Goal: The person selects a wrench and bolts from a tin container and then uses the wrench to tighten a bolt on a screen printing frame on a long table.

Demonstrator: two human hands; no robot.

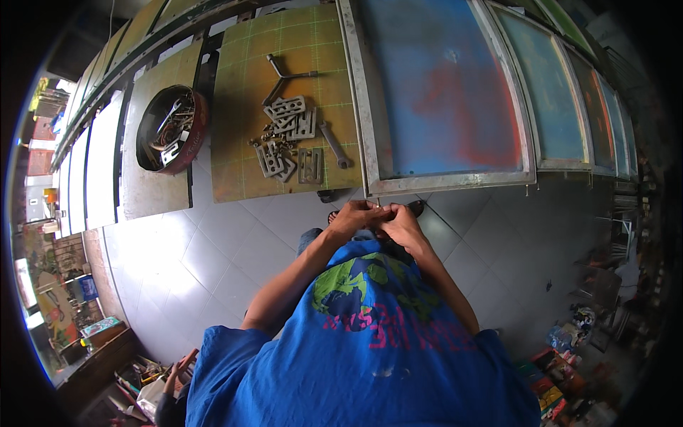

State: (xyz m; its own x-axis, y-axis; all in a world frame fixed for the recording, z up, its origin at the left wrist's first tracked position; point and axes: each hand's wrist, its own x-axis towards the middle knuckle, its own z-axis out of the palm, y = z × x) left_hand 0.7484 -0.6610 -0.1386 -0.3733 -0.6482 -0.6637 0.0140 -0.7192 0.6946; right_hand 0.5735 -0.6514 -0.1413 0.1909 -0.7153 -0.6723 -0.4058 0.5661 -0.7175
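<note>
My left hand (353, 217) and my right hand (403, 225) meet in front of my body, by the near left corner of a metal-framed screen (455, 186). Fingers of both hands are pinched together around a small bolt (379, 203), whose thin stem shows just above them at the frame's front edge. My fingers hide the rest of it. Left of the screen, a yellowish board (242, 142) carries slotted metal plates (284, 107), small nuts and bolts (274, 135), an open-end wrench (334, 146) and a three-armed socket wrench (279, 75).
A round dark-red tin (198, 132) with tools and hardware stands on another board to the left. More framed screens (544, 99) run along to the right. Below is a grey tiled floor (235, 235). At lower left, another person's hand (186, 361) is beside assorted items.
</note>
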